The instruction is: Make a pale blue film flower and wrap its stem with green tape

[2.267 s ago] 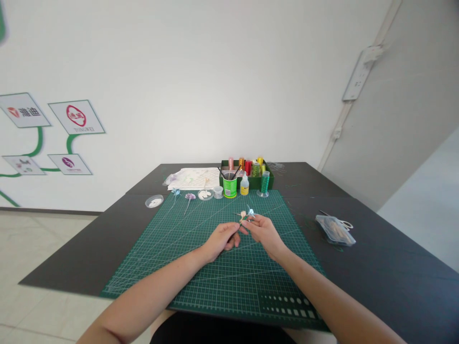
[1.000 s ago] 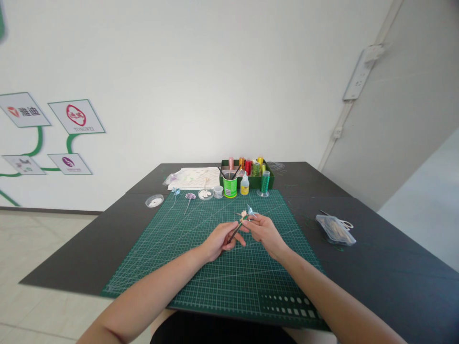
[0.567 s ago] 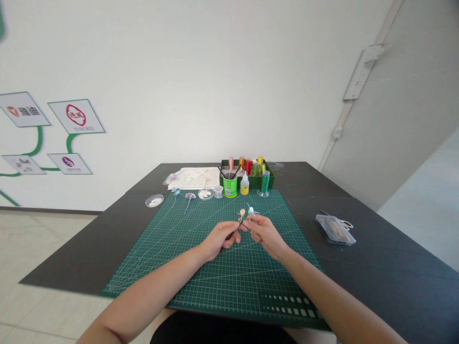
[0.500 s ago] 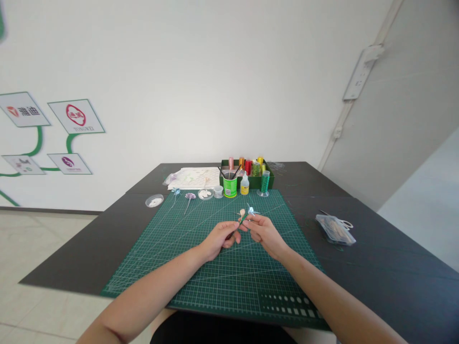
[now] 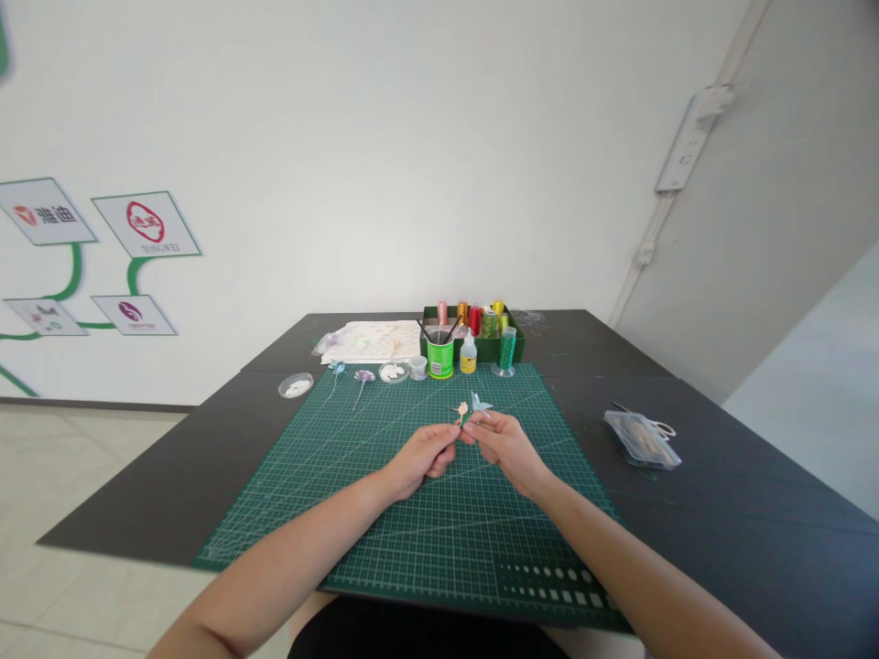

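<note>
My left hand and my right hand meet above the green cutting mat, fingertips close together. Between them is a small flower stem with green wrapping, pinched by both. A pale peach flower tops it, and a light blue flower shows just behind my right fingers. Whether the blue one shares the same stem is hidden by the fingers. On the mat's far left lie a blue flower and a lilac flower on thin wire stems.
Along the mat's far edge stand a green can with brushes, a glue bottle, a green thread spool and a small jar. Behind is a box of thread spools. A plastic case with scissors lies right; a dish sits left.
The blue flower has turned and shifted slightly left. Less green wrapping shows between my fingertips, and my left fingers have curled in more. Both arms stay nearly in place.
</note>
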The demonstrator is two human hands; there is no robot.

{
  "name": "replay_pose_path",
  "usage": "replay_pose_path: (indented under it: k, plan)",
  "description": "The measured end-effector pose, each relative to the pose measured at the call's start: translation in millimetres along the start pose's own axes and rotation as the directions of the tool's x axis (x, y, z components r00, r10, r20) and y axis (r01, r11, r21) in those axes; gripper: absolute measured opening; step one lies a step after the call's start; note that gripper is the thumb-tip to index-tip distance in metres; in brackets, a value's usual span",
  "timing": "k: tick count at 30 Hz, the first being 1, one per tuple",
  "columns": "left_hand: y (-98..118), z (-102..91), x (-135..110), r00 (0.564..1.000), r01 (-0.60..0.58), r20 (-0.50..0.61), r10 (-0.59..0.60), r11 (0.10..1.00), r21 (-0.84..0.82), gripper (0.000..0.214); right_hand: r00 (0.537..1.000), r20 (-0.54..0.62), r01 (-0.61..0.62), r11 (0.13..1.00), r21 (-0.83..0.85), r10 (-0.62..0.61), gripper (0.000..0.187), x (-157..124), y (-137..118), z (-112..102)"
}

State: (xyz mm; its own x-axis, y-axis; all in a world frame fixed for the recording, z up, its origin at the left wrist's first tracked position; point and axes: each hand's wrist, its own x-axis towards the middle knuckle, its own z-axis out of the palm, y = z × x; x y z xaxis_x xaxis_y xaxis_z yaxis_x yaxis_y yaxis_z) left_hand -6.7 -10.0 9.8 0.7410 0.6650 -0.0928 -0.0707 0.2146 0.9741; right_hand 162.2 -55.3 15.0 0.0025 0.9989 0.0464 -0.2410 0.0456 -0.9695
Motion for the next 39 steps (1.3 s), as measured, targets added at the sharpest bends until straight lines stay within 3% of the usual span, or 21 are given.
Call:
replay_pose_path:
  k: [9, 15, 21, 29, 39]
  plan:
    - [-0.6, -3.5, -0.2, 0.998, 0.025, 0.057, -0.025, 1.0, -0.002, 0.056, 1.0, -0.013, 0.005, 0.999, -0.049, -0.005, 0.04, 0.1, 0.7, -0.8]
    - [1.9, -6.3, -1.9, 0.977, 0.101, 0.188, -0.105, 0.994, 0.032, 0.057, 1.0, -0.019, 0.004, 0.991, -0.133, -0.006, 0.03, 1.1, 4.3, -3.5]
    - [9.1, -8.1, -6.8, 0.921, 0.142, 0.347, -0.176, 0.982, 0.122, 0.054, 0.997, 0.072, 0.038, 0.97, -0.24, -0.022, 0.029, 9.6, 4.0, -20.5]
    - [14.0, -7.6, -9.0, 0.867, 0.087, 0.453, -0.208, 0.958, 0.273, 0.048, 0.995, 0.092, 0.059, 0.918, -0.393, -0.024, 0.029, 18.3, -1.0, -41.1]
    - [13.4, -12.3, -6.9, 0.866, 0.011, 0.465, -0.181, 0.938, 0.346, 0.046, 0.996, 0.061, 0.091, 0.854, -0.513, -0.07, 0.034, 19.8, 1.4, -44.5]
